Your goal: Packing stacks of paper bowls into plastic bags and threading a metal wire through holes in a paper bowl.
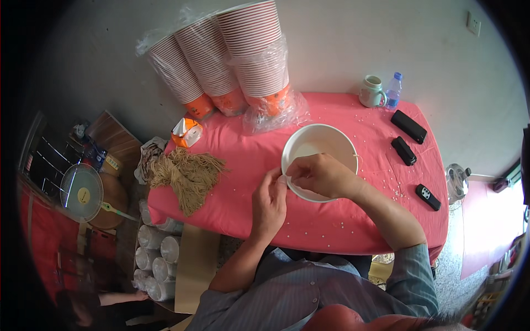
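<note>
A white round paper bucket (351, 148) stands on the red-covered table in front of me, its open mouth facing up. At its near-left rim, my left hand (269, 205) is closed, thumb and fingers pinched on the edge. My right hand (323, 175) reaches across the bucket's mouth with bent fingers pressed together beside the left fingertips. Whatever lies between the right fingers is hidden or too small to make out. A short pale cord end (356, 155) shows at the bucket's right rim. To the left lies a bundle of tan cords (190, 179).
Tall stacks of nested paper buckets (255, 71) in clear plastic stand at the back. An orange tissue pack (186, 133), mug (371, 94), water bottle (393, 91), black cases (409, 127) and remote (428, 197) lie about. Wrapped white rolls (164, 269) fill a carton; another person's hand (141, 296) is near it.
</note>
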Demonstrator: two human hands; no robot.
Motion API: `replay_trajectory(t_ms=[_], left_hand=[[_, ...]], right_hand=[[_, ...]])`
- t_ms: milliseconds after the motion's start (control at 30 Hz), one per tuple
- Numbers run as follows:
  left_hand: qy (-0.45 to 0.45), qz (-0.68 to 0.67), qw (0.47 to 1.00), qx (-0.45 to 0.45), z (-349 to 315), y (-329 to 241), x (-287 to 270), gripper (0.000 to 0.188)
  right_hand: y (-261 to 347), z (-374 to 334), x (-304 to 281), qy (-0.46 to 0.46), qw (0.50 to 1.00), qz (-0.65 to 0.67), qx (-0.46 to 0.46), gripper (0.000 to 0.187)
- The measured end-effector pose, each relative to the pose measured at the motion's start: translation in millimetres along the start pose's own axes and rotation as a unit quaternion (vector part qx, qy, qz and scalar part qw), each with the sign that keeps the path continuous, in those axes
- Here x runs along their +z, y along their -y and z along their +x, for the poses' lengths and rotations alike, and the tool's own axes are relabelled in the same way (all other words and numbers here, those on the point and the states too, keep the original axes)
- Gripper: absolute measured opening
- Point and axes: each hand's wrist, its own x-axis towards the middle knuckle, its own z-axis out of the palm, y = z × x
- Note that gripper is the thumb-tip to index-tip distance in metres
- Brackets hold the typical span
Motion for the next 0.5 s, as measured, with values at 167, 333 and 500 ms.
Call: replay_trajectory(t_ms=[167, 333, 500], left_hand=[[0.018, 0.024, 0.997, -0.07, -8, -1, -5, 0.018], [0.011, 0.08, 0.991, -0.11, 0, -7, -11, 0.01], [-0.087, 0.092, 0.991, -0.032, 19, 2, -33, 0.009]], right_hand=[[8, -3, -12, 0.022, 0.999, -0.009, -0.022, 0.022], [35, -16, -40, -0.02, 0.995, 0.084, -0.041, 0.019], [57, -34, -78, -0.183, 0.979, 0.085, -0.016, 0.019]])
